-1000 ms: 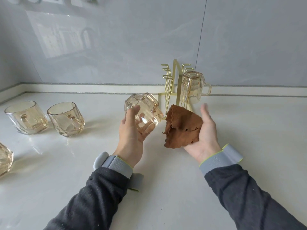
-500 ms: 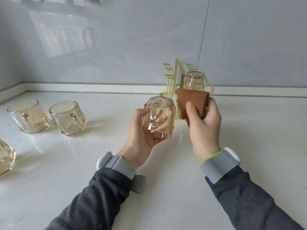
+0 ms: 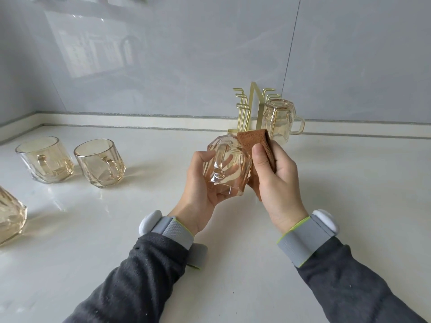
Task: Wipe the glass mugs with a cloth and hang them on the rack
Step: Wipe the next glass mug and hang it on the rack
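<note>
Head view: hung mug [image 3: 278,120] on rack [image 3: 254,103]; left grip [image 3: 200,183] curls round held mug [image 3: 227,169], right grip [image 3: 279,183] pinches cloth [image 3: 253,139] against it; three waiting mugs [image 3: 99,163] near tabletop's [image 3: 349,183] left edge.

Five mugs [image 3: 227,173] [image 3: 277,117] [image 3: 45,159] [image 3: 99,163] [image 3: 9,213], one cloth [image 3: 254,139], one rack [image 3: 254,101]

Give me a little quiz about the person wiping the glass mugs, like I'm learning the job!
1. True or false: a hanging mug is already on the gold rack.
2. The left hand grips the held mug. What does the right hand press against it? A) sponge B) brown cloth C) brush
3. Fill in: ___ upright mugs stand side by side on the counter.
Key: 1 true; 2 B; 3 two.
</note>
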